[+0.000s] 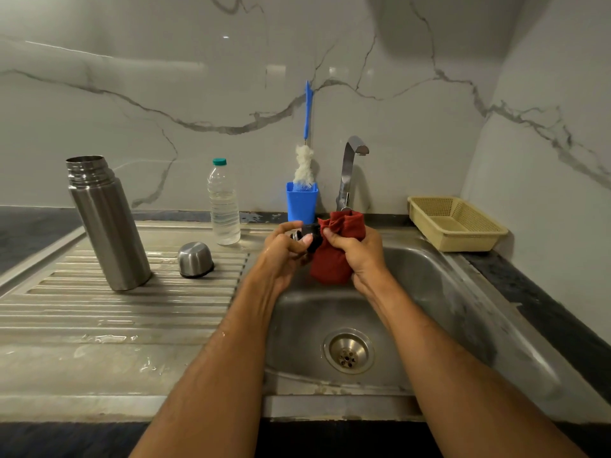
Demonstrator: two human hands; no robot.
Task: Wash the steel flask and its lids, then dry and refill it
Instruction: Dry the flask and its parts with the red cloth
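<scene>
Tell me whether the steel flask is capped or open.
Open. The steel flask stands upright on the draining board with its threaded mouth bare; the steel cup lid sits beside it.

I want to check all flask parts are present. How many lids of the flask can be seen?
2. The steel cup lid stands upside down on the draining board. The black inner lid is in the left hand, partly hidden by the red cloth.

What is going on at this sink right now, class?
A person stands over the sink, drying a small black inner lid held in the left hand, while the right hand grips a red cloth against it. The open steel flask stands upright on the draining board, the steel cup lid upside down beside it. A capped water bottle waits behind.
</scene>
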